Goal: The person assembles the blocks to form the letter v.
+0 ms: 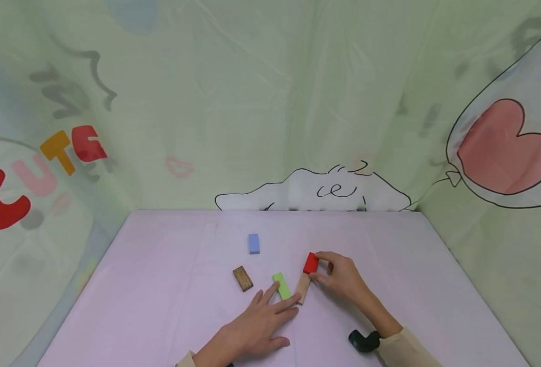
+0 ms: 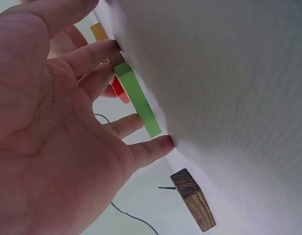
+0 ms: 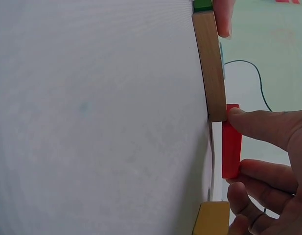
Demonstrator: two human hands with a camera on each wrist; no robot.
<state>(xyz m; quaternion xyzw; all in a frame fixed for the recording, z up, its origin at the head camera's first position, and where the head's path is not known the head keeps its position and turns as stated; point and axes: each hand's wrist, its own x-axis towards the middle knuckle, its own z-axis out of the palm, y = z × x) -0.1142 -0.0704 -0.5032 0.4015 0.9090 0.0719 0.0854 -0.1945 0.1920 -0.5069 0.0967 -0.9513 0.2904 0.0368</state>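
My right hand (image 1: 343,278) pinches a red block (image 1: 311,263) between thumb and fingers. In the right wrist view the red block (image 3: 231,147) is off the table, level with the top of a plain wooden block (image 3: 210,66) and overlapping its far end. That plain block (image 1: 303,288) lies flat on the table. My left hand (image 1: 263,323) spreads its fingers, straight, over a light green block (image 1: 281,286). One fingertip touches the green block (image 2: 138,100); another is at the plain block's near end.
A dark brown block (image 1: 242,279) lies left of the green one. Farther back is a blue block (image 1: 254,243). A yellow block (image 3: 212,218), hidden in the head view, stands beneath the right hand. Printed cloth (image 1: 252,117) surrounds the pale table (image 1: 128,306).
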